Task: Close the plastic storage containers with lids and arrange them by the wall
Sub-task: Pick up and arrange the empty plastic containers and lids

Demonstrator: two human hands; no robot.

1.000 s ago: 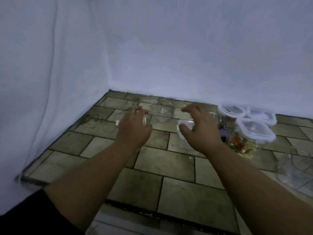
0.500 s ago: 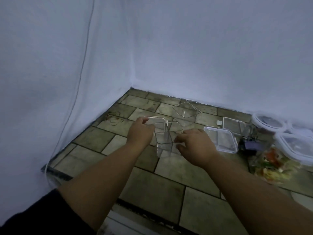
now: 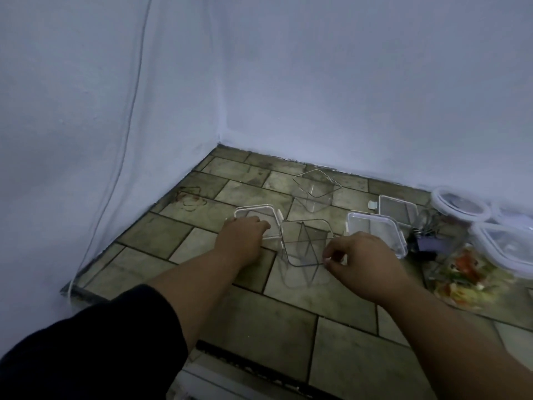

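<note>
An open clear container with inner dividers (image 3: pixel 302 249) stands on the tiled floor in the middle. My right hand (image 3: pixel 360 264) pinches its right front rim. Just left of it lies a square clear lid with white clips (image 3: pixel 255 210); my left hand (image 3: pixel 242 236) lies over its near edge with fingers curled on it. A second open clear container (image 3: pixel 315 190) stands further back near the wall. Two more square lids (image 3: pixel 377 235) (image 3: pixel 399 209) lie to the right.
At the right edge, closed containers with white-rimmed lids (image 3: pixel 460 204) (image 3: pixel 507 249) stand by the wall, above a bag of colourful contents (image 3: pixel 461 277). Dark binder clips (image 3: pixel 427 242) lie beside the lids. Rubber bands (image 3: pixel 190 199) sit near the left wall, where a thin cable (image 3: pixel 127 145) hangs.
The view has swung left toward the corner. My right hand let go of a lid, now lying at the right, and moved to the divided container. My left hand stays at the left lid.
</note>
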